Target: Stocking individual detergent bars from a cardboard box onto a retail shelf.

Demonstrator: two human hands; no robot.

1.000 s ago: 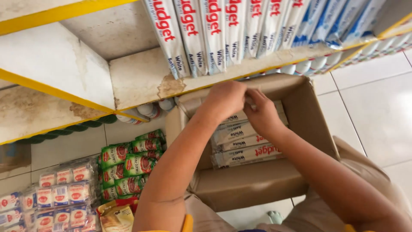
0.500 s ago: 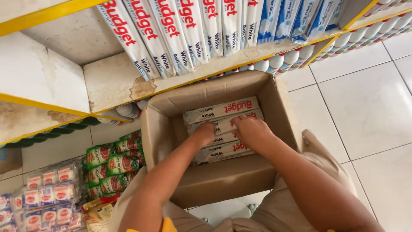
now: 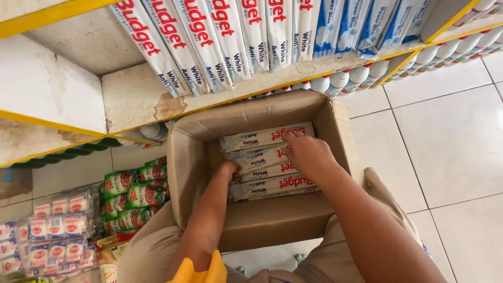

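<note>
Down in the box: both your hands are inside the open brown cardboard box (image 3: 251,220), which rests on your lap below the shelf edge.
Left hand: your left hand (image 3: 229,170) is curled at the left end of the stack of long white plastic-wrapped bars (image 3: 270,162), fingers tucked under the end of one of the middle bars; how tightly it grips, you cannot tell.
Right hand: your right hand (image 3: 308,154) lies on top of the stack toward its right end, fingers bent and pressed onto the wrappers, thumb side toward the far wall of the box.
Bars: they lie flat, side by side, across the middle of the box.
Shelf above: a worn white shelf with yellow trim (image 3: 136,99) carries a row of the same long white bars (image 3: 209,36) standing on end, with blue-and-white packs (image 3: 361,26) just beside them.
Floor at left: green sachet packs (image 3: 131,191) and clear-wrapped small red-and-white packets (image 3: 52,225) lie near the box.
Floor at right: pale tiles (image 3: 450,131).
</note>
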